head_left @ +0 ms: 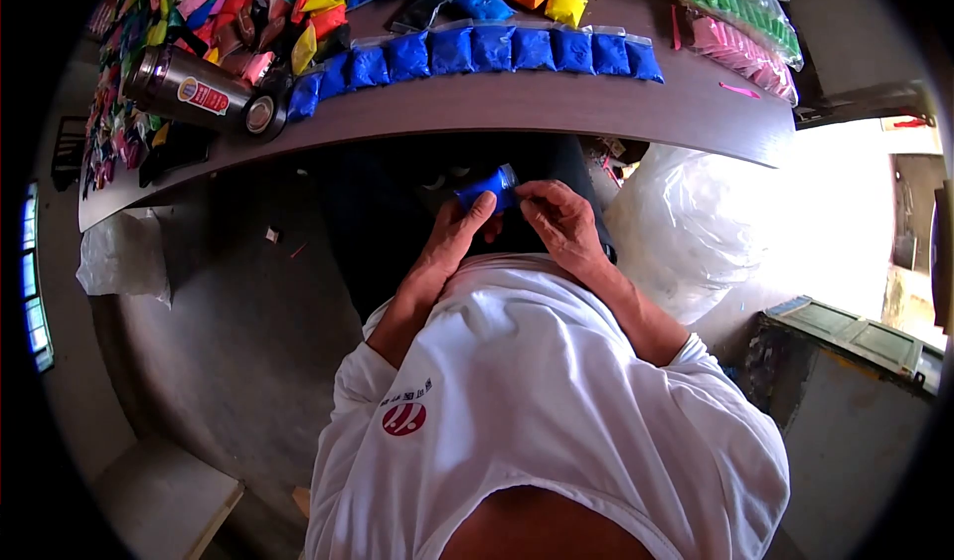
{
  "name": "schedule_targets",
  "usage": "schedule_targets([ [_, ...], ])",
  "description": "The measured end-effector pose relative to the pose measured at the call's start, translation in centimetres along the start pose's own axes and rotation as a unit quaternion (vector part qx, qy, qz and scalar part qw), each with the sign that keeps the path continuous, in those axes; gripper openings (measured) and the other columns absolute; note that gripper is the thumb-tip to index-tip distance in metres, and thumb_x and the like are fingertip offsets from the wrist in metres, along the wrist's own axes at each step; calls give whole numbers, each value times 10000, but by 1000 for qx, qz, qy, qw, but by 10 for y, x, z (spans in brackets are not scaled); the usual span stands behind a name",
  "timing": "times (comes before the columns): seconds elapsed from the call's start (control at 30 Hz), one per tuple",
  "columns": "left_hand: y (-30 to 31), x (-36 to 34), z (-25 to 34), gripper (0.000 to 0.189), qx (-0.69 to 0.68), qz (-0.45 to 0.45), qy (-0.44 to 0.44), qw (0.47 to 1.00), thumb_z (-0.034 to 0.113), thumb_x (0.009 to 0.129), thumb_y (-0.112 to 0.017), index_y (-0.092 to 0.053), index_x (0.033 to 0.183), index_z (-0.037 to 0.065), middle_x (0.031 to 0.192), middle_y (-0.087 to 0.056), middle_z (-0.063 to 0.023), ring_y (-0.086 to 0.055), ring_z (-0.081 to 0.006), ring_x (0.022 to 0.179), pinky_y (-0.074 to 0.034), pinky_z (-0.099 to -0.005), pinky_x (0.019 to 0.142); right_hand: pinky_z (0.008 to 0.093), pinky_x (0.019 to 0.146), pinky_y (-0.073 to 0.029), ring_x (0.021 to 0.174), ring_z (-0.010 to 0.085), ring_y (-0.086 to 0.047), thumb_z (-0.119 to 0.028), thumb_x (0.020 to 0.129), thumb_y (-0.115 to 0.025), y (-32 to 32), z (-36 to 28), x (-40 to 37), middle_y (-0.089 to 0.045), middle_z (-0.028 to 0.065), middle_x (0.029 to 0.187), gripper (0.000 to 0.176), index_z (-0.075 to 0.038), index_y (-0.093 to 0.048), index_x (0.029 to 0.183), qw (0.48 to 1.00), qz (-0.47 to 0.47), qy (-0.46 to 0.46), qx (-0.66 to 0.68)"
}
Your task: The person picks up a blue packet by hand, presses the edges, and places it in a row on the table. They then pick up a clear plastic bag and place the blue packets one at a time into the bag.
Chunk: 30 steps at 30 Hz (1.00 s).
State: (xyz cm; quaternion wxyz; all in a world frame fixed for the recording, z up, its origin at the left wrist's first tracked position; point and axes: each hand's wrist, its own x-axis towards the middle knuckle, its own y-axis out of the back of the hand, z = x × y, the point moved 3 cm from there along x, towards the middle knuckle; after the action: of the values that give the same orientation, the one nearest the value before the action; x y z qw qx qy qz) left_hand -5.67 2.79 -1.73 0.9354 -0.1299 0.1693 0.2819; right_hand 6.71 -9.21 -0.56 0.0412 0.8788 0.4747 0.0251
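My left hand (460, 230) is closed around a small blue packet (484, 189), its thumb lying across the near side. This packet is a clear plastic bag filled with something blue, held over my lap just off the table's front edge. At the packet's right end, the fingers of my right hand (562, 220) are pinched together at the clear edge. Ahead of both hands, a row of similar blue packets (450, 52) lies side by side along the table (556, 103).
A steel flask (189, 88) lies on its side at the table's left, beside a heap of many-coloured packets (234, 8). Bags of green and pink pieces (740, 48) lie at the right. A large clear plastic bag (686, 227) stands below the table; a metal cabinet (845, 391) is at right.
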Motion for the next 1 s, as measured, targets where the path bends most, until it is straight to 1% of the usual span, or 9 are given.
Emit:
schedule_targets([
  [0.13,1,3,-4,580,-2,-17,-12,1000,627,811,-571,-598,809,48,681,-556,-26,-520,-114,631,-419,-256,598,238,715,-463,822,118,-563,-22,873,-585,0,-2,0,-571,76,959,199,14,-595,1068,999,-18,4,-26],
  [0.4,5,8,-15,572,-5,-24,-21,999,613,806,-590,-605,808,42,677,-572,-30,-539,-117,621,-433,-255,586,237,712,-471,799,97,-555,-4,838,-635,0,5,4,-584,40,912,262,21,-563,1089,996,-53,-55,38],
  [0.47,4,7,-12,622,18,-22,-10,1000,661,789,-566,-597,886,48,696,-558,-26,-535,-123,652,-421,-264,608,238,709,-471,785,93,-550,-10,834,-644,0,0,6,-585,34,887,249,24,-566,1067,996,-52,-59,40],
  [0.57,4,7,-14,602,12,-22,-10,1000,643,791,-581,-596,888,49,702,-560,-26,-536,-128,650,-423,-265,608,244,707,-471,783,95,-546,-20,830,-653,3,-3,9,-585,38,853,214,40,-572,1018,994,-49,-101,13],
  [0.73,3,7,-14,578,9,-26,0,1000,621,787,-608,-589,894,54,703,-559,-24,-534,-130,648,-425,-265,608,271,735,-480,800,110,-561,-22,825,-649,7,-11,15,-619,58,854,191,61,-586,984,973,-120,-170,-95],
  [0.77,3,6,-13,576,7,-33,1,999,619,783,-615,-587,898,55,704,-558,-23,-532,-129,649,-425,-266,608,271,735,-480,800,110,-561,-22,825,-649,6,-9,14,-619,58,854,191,61,-586,984,973,-120,-170,-95],
  [0.83,3,6,-14,575,5,-22,3,1000,621,784,-613,-585,899,59,705,-557,-22,-528,-128,649,-423,-267,609,273,747,-482,795,114,-572,-14,824,-643,3,-7,13,-631,69,860,213,64,-583,1013,986,-83,-142,3],
  [0.97,0,5,-10,567,7,-34,9,999,623,790,-606,-582,901,67,711,-553,-19,-516,-123,653,-419,-267,612,268,745,-490,792,122,-588,-9,815,-656,-1,-10,11,-635,77,871,247,66,-579,1037,984,-99,-138,47],
  [1.0,1,5,-10,567,7,-34,10,999,623,790,-606,-582,901,67,711,-553,-19,-516,-123,653,-419,-267,612,261,738,-493,790,124,-594,-2,810,-659,-1,-5,10,-636,77,879,260,64,-572,1047,990,-73,-118,34],
])
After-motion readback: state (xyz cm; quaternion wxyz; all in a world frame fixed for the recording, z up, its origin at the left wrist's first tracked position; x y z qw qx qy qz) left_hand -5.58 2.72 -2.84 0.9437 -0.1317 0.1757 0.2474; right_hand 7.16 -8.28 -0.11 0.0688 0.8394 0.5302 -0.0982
